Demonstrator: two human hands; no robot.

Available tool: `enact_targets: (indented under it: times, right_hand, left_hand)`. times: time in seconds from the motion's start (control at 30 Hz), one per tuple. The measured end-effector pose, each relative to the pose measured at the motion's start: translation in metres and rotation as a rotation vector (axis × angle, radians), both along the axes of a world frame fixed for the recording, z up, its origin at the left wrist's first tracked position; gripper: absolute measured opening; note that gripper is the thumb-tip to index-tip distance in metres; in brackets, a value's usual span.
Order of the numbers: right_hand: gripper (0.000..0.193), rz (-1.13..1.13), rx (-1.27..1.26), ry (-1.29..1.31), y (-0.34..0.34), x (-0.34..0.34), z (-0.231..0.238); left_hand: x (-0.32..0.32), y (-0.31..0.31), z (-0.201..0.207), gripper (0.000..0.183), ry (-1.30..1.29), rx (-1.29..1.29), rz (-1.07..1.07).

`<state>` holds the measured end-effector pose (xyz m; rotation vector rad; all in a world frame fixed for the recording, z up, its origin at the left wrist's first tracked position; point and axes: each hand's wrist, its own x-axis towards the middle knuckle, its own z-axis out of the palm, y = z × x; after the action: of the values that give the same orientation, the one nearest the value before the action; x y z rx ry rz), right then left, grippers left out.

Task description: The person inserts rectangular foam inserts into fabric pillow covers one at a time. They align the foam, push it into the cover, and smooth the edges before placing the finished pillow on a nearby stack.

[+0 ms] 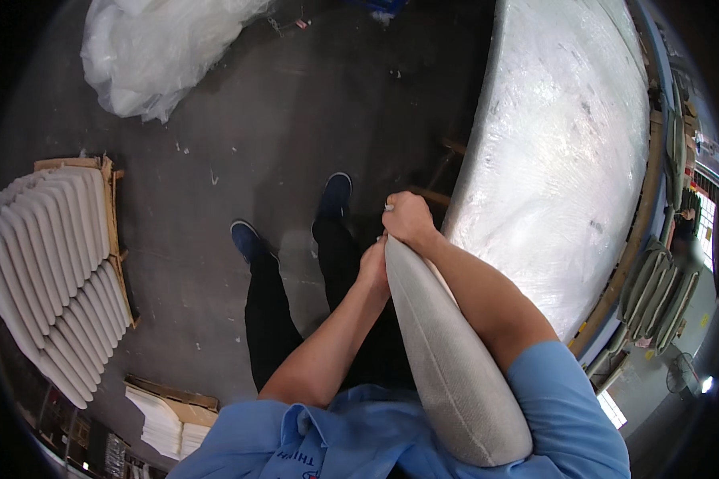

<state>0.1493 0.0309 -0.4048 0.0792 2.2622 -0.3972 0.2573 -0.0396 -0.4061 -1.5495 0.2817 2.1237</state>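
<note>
A light grey fabric-covered cushion [451, 359] stands on edge between my forearms, its wide end against my chest and its narrow end away from me. A seam runs along its side. My left hand [375, 262] is closed at the narrow end, partly hidden by the cushion. Just beyond it, my right hand [410, 217] is curled into a fist at the same end, with a small white bit showing at its fingers. What exactly the right fingers pinch is hidden, though they sit against the cushion's edge.
On my right stretches a long work table [559, 176] covered in clear plastic wrap. Rows of pale cushions [48, 255] stand stacked on the left, with a wooden-edged stack of white pieces [156, 419] nearer. A clear plastic bundle [152, 64] lies at the far left. Grey cushions [655, 295] hang beyond the table.
</note>
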Motion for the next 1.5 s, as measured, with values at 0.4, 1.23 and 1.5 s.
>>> enact_targets:
  times: [0.4,1.23,1.5]
  right_hand:
    - [0.033,-0.062,-0.039,-0.049,0.003,-0.007,0.000]
    - [0.038,-0.149,-0.199,0.048,0.012,0.005,-0.026]
    - [0.032,-0.259,-0.569,0.022,0.019,-0.036,0.154]
  left_hand:
    - [0.000,-0.002,-0.033,0.027,0.113,0.083,-0.159]
    - [-0.012,-0.031,0.029,0.054,0.127,0.293,-0.211]
    - [0.006,-0.027,0.004,0.051,0.145,0.372,-0.012]
